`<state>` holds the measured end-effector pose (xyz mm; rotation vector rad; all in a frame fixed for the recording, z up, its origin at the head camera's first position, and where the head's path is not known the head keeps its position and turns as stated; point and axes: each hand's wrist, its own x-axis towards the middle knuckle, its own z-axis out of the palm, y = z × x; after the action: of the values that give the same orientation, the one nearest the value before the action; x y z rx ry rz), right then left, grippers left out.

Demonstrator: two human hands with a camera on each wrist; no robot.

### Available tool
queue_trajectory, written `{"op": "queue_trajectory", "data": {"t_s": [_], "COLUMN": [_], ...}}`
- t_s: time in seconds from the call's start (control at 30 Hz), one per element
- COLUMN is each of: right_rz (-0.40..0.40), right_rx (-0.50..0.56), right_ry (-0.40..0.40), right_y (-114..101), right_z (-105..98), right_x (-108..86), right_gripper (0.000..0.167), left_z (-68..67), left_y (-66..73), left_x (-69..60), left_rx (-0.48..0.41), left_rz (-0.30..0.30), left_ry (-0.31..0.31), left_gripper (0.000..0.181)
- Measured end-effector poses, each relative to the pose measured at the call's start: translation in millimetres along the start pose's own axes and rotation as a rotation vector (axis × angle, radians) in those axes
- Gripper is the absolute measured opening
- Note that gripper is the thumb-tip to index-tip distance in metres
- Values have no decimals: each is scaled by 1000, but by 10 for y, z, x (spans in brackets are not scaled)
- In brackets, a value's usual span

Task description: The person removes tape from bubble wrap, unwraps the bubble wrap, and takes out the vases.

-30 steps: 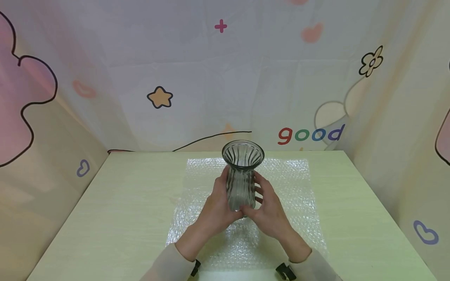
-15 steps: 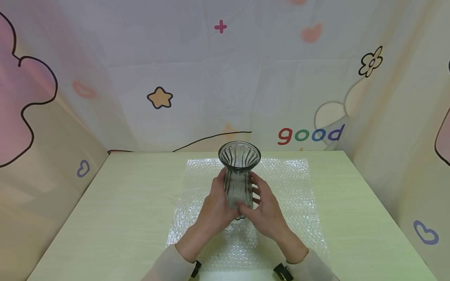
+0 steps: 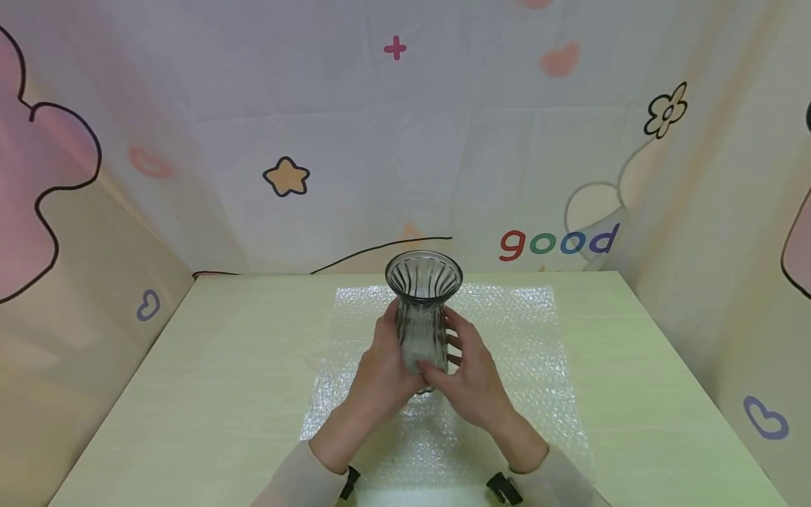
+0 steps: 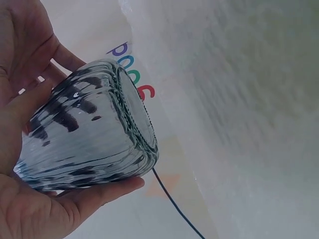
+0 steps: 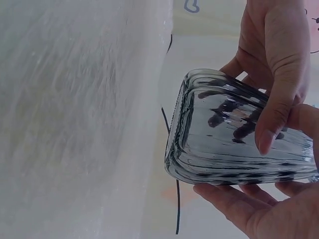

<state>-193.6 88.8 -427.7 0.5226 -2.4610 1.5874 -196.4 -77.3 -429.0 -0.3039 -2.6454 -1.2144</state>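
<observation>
A grey-tinted, ribbed glass vase (image 3: 423, 331) with a flared round rim stands near upright between both hands in the head view. My left hand (image 3: 380, 370) holds its left side, and my right hand (image 3: 472, 384) grips the right side with the thumb across the front. In both wrist views the vase's squared base (image 4: 137, 107) is off the surface, with a gap between it and the bubble wrap. The fingers behind the glass show only partly through it. Nothing is visible inside the vase.
A sheet of bubble wrap (image 3: 519, 366) lies flat on the pale wooden table (image 3: 209, 380), under the hands. A printed curtain (image 3: 355, 141) hangs behind the table and along both sides. Dark straps (image 3: 505, 487) show at the wrists.
Both hands have shifted a little to the left with the vase, keeping their hold on it. The bubble wrap has stayed in place.
</observation>
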Motion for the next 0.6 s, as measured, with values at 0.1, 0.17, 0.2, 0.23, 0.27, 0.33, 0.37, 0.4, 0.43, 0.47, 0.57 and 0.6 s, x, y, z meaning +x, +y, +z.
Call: {"op": "queue_trajectory", "data": {"t_s": [0.1, 0.17, 0.2, 0.23, 0.27, 0.33, 0.37, 0.4, 0.43, 0.47, 0.57, 0.6], "right_rz": [10, 9, 8, 8, 6, 4, 5, 3, 3, 2, 4, 8], "right_rx": [13, 15, 15, 15, 17, 17, 16, 15, 15, 13, 14, 18], "right_ry": [-6, -7, -7, -8, -9, -9, -10, -10, -11, -13, -20, -24], "right_y": [-37, -54, -64, -75, -86, -108, -124, -134, -144, -152, -171, -177], "right_z": [16, 31, 38, 46, 54, 71, 78, 86, 95, 105, 136, 148], "right_x": [12, 22, 28, 35, 43, 62, 71, 79, 90, 99, 123, 131], "right_gripper": [88, 87, 87, 87, 87, 86, 86, 85, 85, 85, 84, 85], "left_z": [-54, -82, -95, -107, -117, -136, -146, -158, -171, -183, -229, -247], "left_y": [12, 13, 11, 8, 3, -11, -19, -26, -33, -42, -66, -73], "left_x": [2, 7, 10, 14, 18, 30, 36, 41, 46, 51, 64, 66], "left_rx": [16, 18, 18, 17, 15, 9, 8, 9, 8, 10, 17, 16], "left_rz": [-5, -8, -11, -15, -22, -28, -32, -35, -37, -36, -29, -26], "left_ry": [-4, -5, -5, -5, -5, -3, -1, 0, 2, 3, 10, 10], "left_gripper": [121, 122, 122, 122, 123, 122, 123, 123, 122, 122, 120, 119]}}
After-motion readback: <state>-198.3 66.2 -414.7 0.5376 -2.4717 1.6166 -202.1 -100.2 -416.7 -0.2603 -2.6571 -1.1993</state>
